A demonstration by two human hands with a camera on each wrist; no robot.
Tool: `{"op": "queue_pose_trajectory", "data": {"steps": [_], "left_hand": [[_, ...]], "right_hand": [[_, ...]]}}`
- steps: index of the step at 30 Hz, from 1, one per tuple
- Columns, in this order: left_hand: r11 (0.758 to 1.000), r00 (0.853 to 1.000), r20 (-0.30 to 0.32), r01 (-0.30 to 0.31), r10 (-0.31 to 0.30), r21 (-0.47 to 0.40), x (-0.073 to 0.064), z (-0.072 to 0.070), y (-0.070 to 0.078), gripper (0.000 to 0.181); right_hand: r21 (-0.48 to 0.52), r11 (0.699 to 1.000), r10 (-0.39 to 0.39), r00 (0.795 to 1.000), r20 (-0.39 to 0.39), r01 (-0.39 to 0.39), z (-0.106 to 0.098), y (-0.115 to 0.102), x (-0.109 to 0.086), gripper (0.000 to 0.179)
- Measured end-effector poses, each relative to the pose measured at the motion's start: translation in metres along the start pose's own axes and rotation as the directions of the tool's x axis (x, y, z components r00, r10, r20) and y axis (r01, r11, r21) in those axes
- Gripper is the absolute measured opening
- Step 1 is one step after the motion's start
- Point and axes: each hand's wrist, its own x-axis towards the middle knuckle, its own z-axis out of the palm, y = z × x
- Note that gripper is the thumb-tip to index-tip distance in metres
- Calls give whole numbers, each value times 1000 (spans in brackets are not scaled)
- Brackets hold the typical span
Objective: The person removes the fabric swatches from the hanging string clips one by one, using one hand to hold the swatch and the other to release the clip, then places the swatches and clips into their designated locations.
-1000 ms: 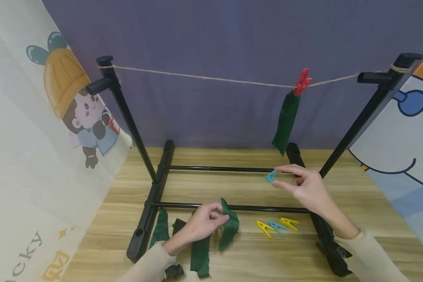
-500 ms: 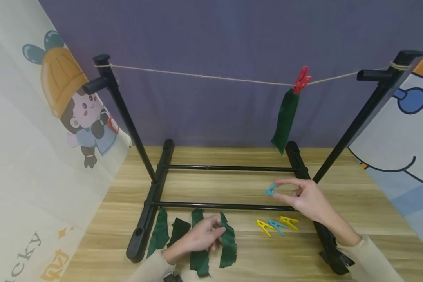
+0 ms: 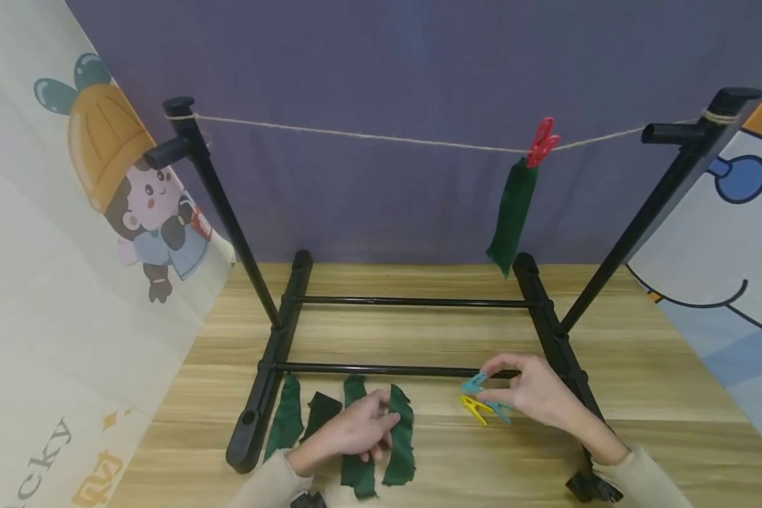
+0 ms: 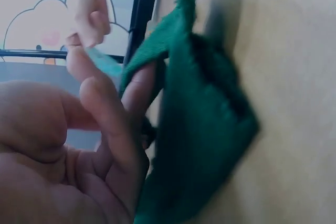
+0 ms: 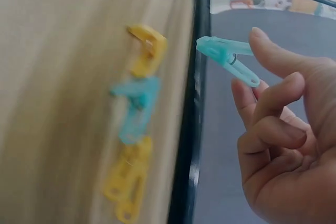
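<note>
My left hand [image 3: 358,427] pinches the upper edge of a dark green cloth strip [image 3: 403,451] low over the table. In the left wrist view that cloth [image 4: 197,135] is folded around the fingertips. Between thumb and fingers my right hand [image 3: 540,395] holds a light blue clothespin [image 5: 220,52] by its handles, its jaws pointing left. Below it lie a yellow clothespin [image 3: 474,409] and another blue clothespin [image 3: 500,412]. The right hand hides a second yellow clothespin from the head view; the right wrist view shows all three lying in a row.
A black rack [image 3: 278,328] carries a string [image 3: 355,135] between two posts. One green strip [image 3: 512,219] hangs from it by a red clothespin [image 3: 542,144]. More strips lie around the left hand, including a green strip [image 3: 286,416] beside the rack's left foot.
The left hand has lowered the green strip toward the table and shifted it slightly left. My right hand has come down with the blue clothespin, over the loose clothespins.
</note>
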Motion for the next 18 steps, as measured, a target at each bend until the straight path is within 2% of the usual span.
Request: {"op": "queue_pose_trajectory", "data": {"steps": [4,9,12,18], "left_hand": [[993,998,-55,5,2,122,-7,-4,7,44],[949,990,-137,2,43,314,-13,-10,15,43],[936,984,-161,-13,75,352,-13,-12,19,42],[931,976,-162,-83,148,354,-11,-19,23,41]], "right_hand": [[7,1000,-10,1000,18,10,15,4,-1,39],[-31,999,-29,999,26,29,27,9,-3,38],[-56,998,-32,999,12,32,25,9,-5,39],[-71,997,38,997,-73,-44,7,12,-10,41]]}}
